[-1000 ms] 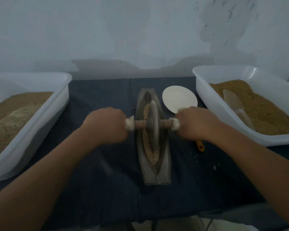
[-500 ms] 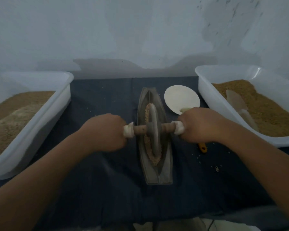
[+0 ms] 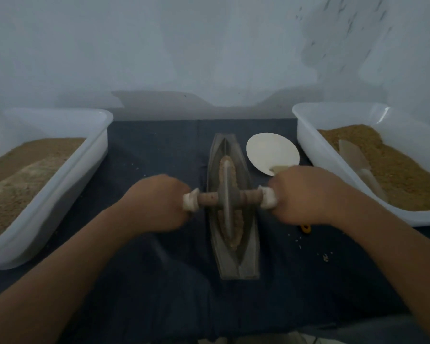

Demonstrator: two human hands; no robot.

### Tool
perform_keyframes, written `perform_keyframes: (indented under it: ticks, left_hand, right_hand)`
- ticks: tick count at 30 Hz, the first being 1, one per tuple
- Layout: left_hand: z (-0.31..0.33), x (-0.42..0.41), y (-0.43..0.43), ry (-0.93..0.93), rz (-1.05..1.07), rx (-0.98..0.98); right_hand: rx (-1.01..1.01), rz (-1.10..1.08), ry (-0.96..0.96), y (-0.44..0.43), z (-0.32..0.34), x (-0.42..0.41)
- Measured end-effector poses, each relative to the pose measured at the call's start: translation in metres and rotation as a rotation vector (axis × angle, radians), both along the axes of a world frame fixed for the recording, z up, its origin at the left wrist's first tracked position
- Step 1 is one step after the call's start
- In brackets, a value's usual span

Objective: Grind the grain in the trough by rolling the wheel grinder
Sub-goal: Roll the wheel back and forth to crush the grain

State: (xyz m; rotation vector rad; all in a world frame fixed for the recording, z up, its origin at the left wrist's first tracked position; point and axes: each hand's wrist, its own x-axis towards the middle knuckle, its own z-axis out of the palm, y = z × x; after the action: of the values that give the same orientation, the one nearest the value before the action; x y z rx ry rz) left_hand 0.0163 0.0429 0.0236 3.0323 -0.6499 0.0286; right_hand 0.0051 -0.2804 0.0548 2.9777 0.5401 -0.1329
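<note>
While both hands grip the wooden bar of the wheel grinder (image 3: 226, 180), the wheel stands upright on its edge in the trough (image 3: 248, 256), about halfway along it. The left hand (image 3: 157, 202) is curled round the left end of the bar (image 3: 251, 194), just outside a white cap (image 3: 191, 203). The right hand (image 3: 305, 194) is curled round the right end in the same way, beside a second white cap (image 3: 267, 198). Both hands are slightly blurred.

The trough is a long, dark, boat-shaped dish lying lengthwise away from the person in the middle of the tabletop. A narrow strip of brown grain (image 3: 236, 227) lies along its bottom, on both sides of the wheel and running ahead of it and behind it.

Just beyond the right hand sits a round white dish (image 3: 271, 151), close beside the trough. A small orange piece (image 3: 305, 228) pokes out from under the right wrist; it may be the end of a tool handle, but most of it is hidden. A few loose grains (image 3: 325, 256) are scattered on the dark cloth (image 3: 159, 150) that covers the tabletop.

At the left edge stands a white plastic tub (image 3: 60, 194) holding brown meal (image 3: 23, 175). At the right edge stands a matching tub (image 3: 333, 170) with more meal (image 3: 395, 170) and a pale scoop (image 3: 353, 155) lying in it.
</note>
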Motion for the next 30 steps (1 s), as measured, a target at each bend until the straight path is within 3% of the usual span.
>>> perform_keyframes:
  ticks: [6, 10, 15, 18, 20, 26, 30]
  left_hand:
    - [0.020, 0.053, -0.028, -0.167, 0.060, 0.094]
    - [0.030, 0.085, -0.038, -0.067, 0.152, 0.069]
    - [0.022, 0.031, -0.019, 0.157, 0.058, 0.023]
    - [0.013, -0.012, -0.005, 0.153, 0.021, 0.013]
    - [0.013, -0.008, -0.007, 0.115, 0.029, 0.029]
    - [0.038, 0.068, -0.042, -0.122, 0.177, 0.073]
    - [0.036, 0.050, -0.035, -0.021, 0.120, 0.070]
  right_hand:
    - [0.047, -0.204, -0.095, 0.007, -0.011, 0.041]
    - [0.011, -0.242, -0.252, 0.022, 0.001, 0.074]
    - [0.016, -0.119, 0.031, 0.012, 0.017, 0.033]
    - [0.017, -0.066, 0.175, -0.001, 0.011, 0.004]
    - [0.018, -0.049, 0.127, -0.003, 0.005, 0.008]
    - [0.053, -0.202, -0.255, 0.012, -0.011, 0.080]
    - [0.062, -0.186, -0.146, 0.007, -0.015, 0.067]
